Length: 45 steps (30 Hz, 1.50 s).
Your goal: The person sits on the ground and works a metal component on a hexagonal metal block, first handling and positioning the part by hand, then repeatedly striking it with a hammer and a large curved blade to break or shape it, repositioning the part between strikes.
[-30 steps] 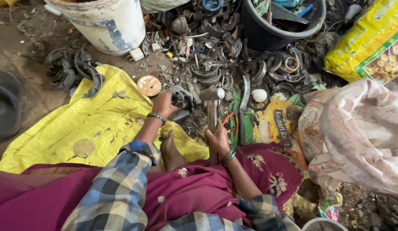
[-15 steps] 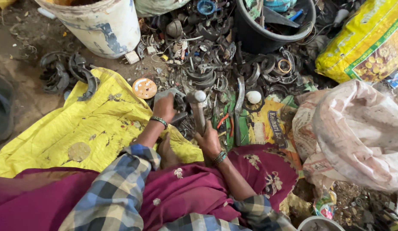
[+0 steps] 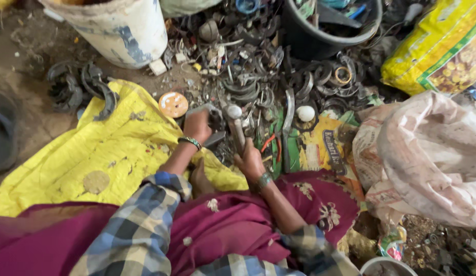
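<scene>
You are looking at a scrap-sorting place, a rough workshop on the ground and not a home or a shop. The floor is bare dirt (image 3: 23, 56), and a large heap of metal scrap (image 3: 258, 76) covers it: rings, curved pieces and small parts, all dark and rusty. Around the heap stand a dirty white bucket (image 3: 120, 30) and a black tub (image 3: 325, 36) filled with more parts. A yellow sheet (image 3: 95, 153) is spread as a working mat, and big sacks (image 3: 432, 153) lie at the side. You sit low among these things.
</scene>
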{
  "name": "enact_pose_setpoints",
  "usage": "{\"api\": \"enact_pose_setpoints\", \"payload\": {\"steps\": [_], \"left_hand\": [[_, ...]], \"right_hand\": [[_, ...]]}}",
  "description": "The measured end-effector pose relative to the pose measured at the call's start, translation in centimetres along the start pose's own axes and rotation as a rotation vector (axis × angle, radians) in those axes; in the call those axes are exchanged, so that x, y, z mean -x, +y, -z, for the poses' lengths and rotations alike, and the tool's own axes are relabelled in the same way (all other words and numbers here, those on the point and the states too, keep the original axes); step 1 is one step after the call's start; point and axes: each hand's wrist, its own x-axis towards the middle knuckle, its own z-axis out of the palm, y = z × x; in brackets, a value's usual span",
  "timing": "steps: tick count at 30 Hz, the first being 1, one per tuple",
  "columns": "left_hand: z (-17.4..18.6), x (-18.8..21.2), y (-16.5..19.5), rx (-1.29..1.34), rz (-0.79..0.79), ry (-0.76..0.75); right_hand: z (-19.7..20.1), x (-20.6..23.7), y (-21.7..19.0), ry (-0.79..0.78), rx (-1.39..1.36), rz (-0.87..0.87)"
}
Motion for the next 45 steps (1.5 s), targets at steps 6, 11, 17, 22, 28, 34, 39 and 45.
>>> {"api": "enact_pose_setpoints", "payload": {"steps": [6, 11, 17, 22, 28, 34, 39, 45], "left_hand": [[1.5, 0.0, -0.3, 0.136, 0.074, -0.097], [2.1, 1.1, -0.7, 0.107, 0.065, -0.118], [1.5, -0.1, -0.9, 0.066, 0.092, -0.099], [1.9, -0.6, -1.9, 0.058, 0.089, -0.079], [2.6, 1.0, -1.6, 0.34, 0.278, -0.054], [2.6, 1.7, -0.7, 0.285, 0.063, 0.118], [2.2, 2.7, -1.8, 0.091, 0.093, -0.005], [1.8, 1.7, 0.1, 0.01, 0.026, -0.024]], "right_hand": [[4.5, 0.2, -2.7, 0.156, -0.242, -0.14], [6.5, 0.3, -3.1, 0.403, -0.27, 0.192], [0.6, 0.1, -0.9, -0.162, 0.101, -0.142], [3.2, 1.3, -1.4, 0.131, -0.178, -0.135], [9.9, -0.2, -5.9, 0.356, -0.348, 0.086], [9.2, 0.0, -7.2, 0.404, -0.313, 0.185], [3.2, 0.1, -3.6, 0.148, -0.256, -0.128], [-1.0, 0.9, 0.7, -0.097, -0.001, -0.098]]}}
